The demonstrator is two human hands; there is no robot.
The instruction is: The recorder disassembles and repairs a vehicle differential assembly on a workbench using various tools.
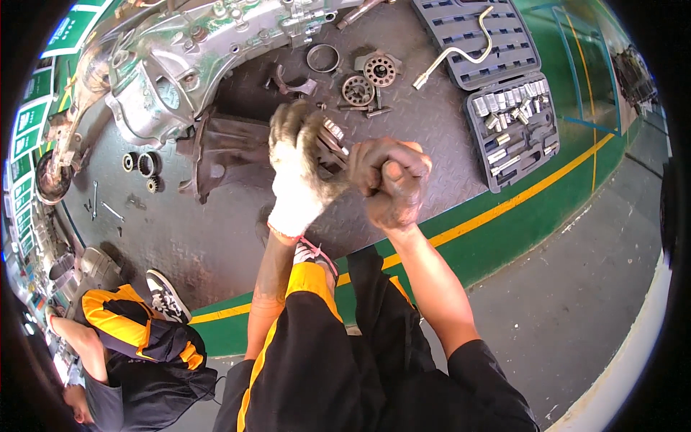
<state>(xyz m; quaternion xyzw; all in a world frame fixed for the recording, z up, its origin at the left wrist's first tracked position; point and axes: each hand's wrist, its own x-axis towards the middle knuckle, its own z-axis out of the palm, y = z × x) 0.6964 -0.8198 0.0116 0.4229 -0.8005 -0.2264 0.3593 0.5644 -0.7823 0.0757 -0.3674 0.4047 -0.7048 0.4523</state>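
Note:
My left hand (296, 173), in a white work glove blackened at the fingers, is closed beside the right end of a dark cast-metal housing (234, 147). What its fingers grip is hidden. Just right of them shows a small shiny ribbed metal part (333, 129), with dark metal below it. My right hand (392, 180), bare and smeared with dark grease, is closed in a fist close to that part. Its curled fingers hide whatever they hold. The housing lies on the dark tread-plate surface (432, 137).
A large silver-green casing (155, 93) fills the far left. Beyond my hands lie a metal ring (323, 58), a shift fork (294, 83) and two round drilled parts. An open socket case (515, 122) with a bent speed brace (461, 52) is at right. Another person (137, 353) crouches at left.

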